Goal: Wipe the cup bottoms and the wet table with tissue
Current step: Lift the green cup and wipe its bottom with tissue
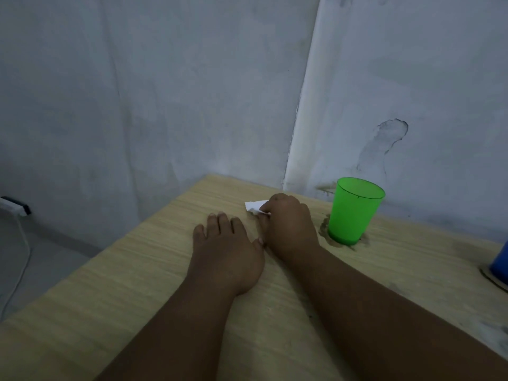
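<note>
A green plastic cup point(354, 210) stands upright on the light wooden table point(123, 284), with a dark wet ring around its base. Just left of it my right hand point(288, 226) grips a small piece of white tissue point(254, 207) and holds it down on the tabletop. My left hand point(222, 251) lies flat on the table beside the right one, fingers straight, holding nothing. A blue cup point(501, 262) shows only partly at the right edge, standing on another wet ring.
Grey walls meet in a corner right behind the table. The table's left edge drops to a grey floor, where a white power strip point(13, 206) and its cable lie. Dark wet smudges mark the table near the right edge.
</note>
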A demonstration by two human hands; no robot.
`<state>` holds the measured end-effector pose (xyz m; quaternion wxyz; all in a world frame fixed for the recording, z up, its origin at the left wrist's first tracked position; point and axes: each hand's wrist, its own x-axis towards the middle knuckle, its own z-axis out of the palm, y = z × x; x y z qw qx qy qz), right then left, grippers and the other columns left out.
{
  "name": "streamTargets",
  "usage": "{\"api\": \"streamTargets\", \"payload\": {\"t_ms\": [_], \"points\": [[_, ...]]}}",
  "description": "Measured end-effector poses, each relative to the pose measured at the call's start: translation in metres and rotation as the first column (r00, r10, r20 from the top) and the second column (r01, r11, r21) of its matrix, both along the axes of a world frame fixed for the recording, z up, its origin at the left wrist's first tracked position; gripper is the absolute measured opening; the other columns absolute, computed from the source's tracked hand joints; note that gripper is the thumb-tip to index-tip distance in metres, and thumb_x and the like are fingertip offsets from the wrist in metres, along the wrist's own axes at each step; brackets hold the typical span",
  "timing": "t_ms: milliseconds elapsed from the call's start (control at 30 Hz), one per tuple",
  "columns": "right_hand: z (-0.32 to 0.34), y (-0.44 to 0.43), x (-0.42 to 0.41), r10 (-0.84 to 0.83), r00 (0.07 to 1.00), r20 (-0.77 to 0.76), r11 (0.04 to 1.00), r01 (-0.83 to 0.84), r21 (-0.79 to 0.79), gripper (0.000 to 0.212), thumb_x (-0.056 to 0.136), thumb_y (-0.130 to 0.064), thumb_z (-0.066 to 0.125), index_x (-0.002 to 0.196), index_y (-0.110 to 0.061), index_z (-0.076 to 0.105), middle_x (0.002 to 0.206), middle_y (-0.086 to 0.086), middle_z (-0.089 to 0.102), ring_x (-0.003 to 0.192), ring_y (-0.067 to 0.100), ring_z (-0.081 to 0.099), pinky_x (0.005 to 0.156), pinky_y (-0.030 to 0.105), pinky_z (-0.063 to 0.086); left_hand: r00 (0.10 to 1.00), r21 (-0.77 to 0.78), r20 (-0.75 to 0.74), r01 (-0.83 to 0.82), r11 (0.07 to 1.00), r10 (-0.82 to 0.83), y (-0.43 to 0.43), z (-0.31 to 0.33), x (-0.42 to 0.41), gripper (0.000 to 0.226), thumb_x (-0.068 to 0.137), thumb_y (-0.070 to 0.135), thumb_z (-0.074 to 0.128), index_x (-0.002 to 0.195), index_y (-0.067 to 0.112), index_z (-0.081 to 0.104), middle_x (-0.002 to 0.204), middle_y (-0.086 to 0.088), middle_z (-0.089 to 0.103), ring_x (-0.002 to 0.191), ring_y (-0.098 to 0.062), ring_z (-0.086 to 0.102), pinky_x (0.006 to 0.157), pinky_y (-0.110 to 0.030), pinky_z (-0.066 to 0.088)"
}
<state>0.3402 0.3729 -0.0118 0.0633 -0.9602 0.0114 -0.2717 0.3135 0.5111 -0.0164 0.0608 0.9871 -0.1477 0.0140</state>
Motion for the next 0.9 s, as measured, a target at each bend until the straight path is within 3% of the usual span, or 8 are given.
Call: {"api": "streamTargets", "payload": {"t_ms": [200, 367, 533, 700, 800, 900], "points": [[0.016, 0.001, -0.036, 0.119, 0.955, 0.272, 0.966, -0.174, 0.19, 0.019, 0.092, -0.026, 0.053, 0.096, -0.018, 0.069, 0.092, 0.0, 0.068, 0.088, 0.022, 0.06, 0.072, 0.034, 0.048, 1.0, -0.05, 0.02, 0.006, 0.999, -0.005, 0.001, 0.001, 0.0, 0.073, 0.102, 0.059, 0.023, 0.156, 0.01, 0.026, 0.167, -0.017, 0.016, 0.154, -0.033, 0.011, 0.122, -0.053, 0.013], [0.028, -0.023, -0.099, 0.172, 0.937, 0.303, 0.97, -0.216, 0.116, 0.018, 0.096, -0.026, 0.05, 0.106, -0.022, 0.064, 0.095, -0.004, 0.069, 0.087, 0.02, 0.063, 0.068, 0.034, 0.05, 0.999, -0.072, 0.033, -0.001, 0.997, 0.003, -0.001, 0.005, -0.004, 0.06, 0.099, 0.053, 0.031, 0.144, 0.013, 0.04, 0.157, -0.014, 0.035, 0.147, -0.035, 0.027, 0.118, -0.051, 0.024], [0.022, -0.075, -0.145, 0.028, 0.941, 0.338, 0.974, -0.101, 0.201, 0.016, 0.09, -0.023, 0.055, 0.102, -0.025, 0.065, 0.089, -0.006, 0.07, 0.078, 0.016, 0.063, 0.063, 0.031, 0.048, 0.992, -0.175, 0.113, 0.079, 0.981, -0.06, -0.018, 0.019, -0.02, 0.052, 0.099, 0.045, 0.041, 0.14, 0.012, 0.049, 0.145, -0.01, 0.051, 0.136, -0.029, 0.043, 0.111, -0.041, 0.035], [0.026, -0.111, -0.158, -0.174, 0.921, 0.348, 0.909, 0.014, 0.418, 0.013, 0.088, -0.016, 0.06, 0.099, -0.022, 0.066, 0.078, -0.008, 0.063, 0.069, 0.011, 0.058, 0.058, 0.023, 0.043, 0.991, -0.538, 0.086, 0.136, 0.832, -0.106, -0.065, 0.032, -0.04, 0.056, 0.096, 0.04, 0.056, 0.146, 0.016, 0.049, 0.151, -0.006, 0.051, 0.138, -0.025, 0.046, 0.112, -0.038, 0.039], [0.028, -0.124, -0.156, -0.272, 0.911, 0.311, 0.831, 0.059, 0.553, 0.013, 0.088, -0.013, 0.056, 0.095, -0.021, 0.064, 0.076, -0.009, 0.061, 0.066, 0.004, 0.054, 0.054, 0.009, 0.039, 0.994, -0.683, 0.005, 0.083, 0.725, -0.109, -0.099, 0.034, -0.045, 0.066, 0.093, 0.038, 0.06, 0.152, 0.016, 0.042, 0.156, -0.007, 0.045, 0.141, -0.024, 0.043, 0.112, -0.036, 0.038], [0.024, -0.135, -0.154, -0.333, 0.898, 0.286, 0.722, 0.047, 0.691, 0.02, 0.087, -0.01, 0.055, 0.103, -0.019, 0.063, 0.082, -0.01, 0.062, 0.075, 0.004, 0.059, 0.059, 0.014, 0.047, 0.993, -0.776, -0.005, 0.071, 0.627, -0.12, -0.129, 0.034, -0.051, 0.062, 0.09, 0.034, 0.067, 0.143, 0.01, 0.048, 0.147, -0.01, 0.052, 0.13, -0.021, 0.049, 0.092, -0.028, 0.037]]}}
